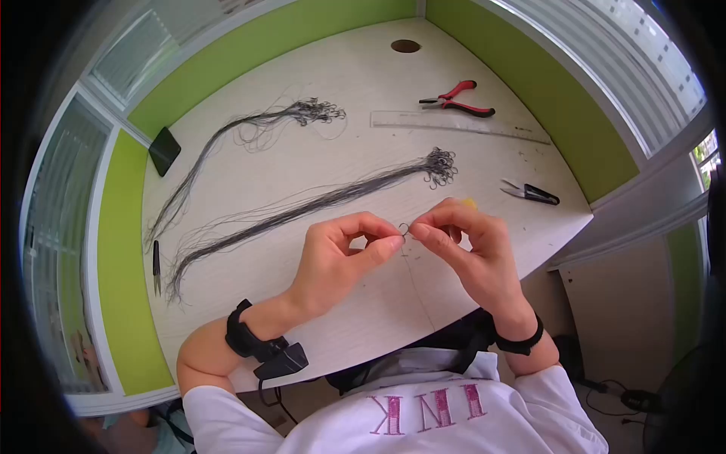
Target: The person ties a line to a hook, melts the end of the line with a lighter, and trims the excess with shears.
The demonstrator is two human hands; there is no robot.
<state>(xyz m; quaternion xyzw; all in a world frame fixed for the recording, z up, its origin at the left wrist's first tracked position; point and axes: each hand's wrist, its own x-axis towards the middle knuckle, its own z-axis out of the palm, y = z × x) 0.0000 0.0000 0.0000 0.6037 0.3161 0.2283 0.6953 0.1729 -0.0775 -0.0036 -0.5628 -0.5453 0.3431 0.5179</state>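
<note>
A small dark fish hook (pixel 404 227) is between my two hands over the desk. My left hand (pixel 336 253) pinches it with thumb and forefinger. My right hand (pixel 470 240) is closed in a pinch right against the hook's other side; what its fingertips grip is too small to make out. Below the fingertips a thin fishing line (pixel 414 284) trails down toward the desk's front edge. Just beyond my hands lies a bundle of hooks (pixel 439 168) with long dark lines (pixel 302 210) stretching left. A yellow thing (pixel 470 203) peeks out behind my right hand, mostly hidden.
Farther back lies a second bundle of hooks (pixel 318 112) with lines. Red-handled pliers (pixel 459 100), a clear ruler (pixel 457 125) and black thread snips (pixel 532 192) are on the right. Black tweezers (pixel 156 266) lie at the left edge. Green partitions (pixel 272 57) enclose the desk.
</note>
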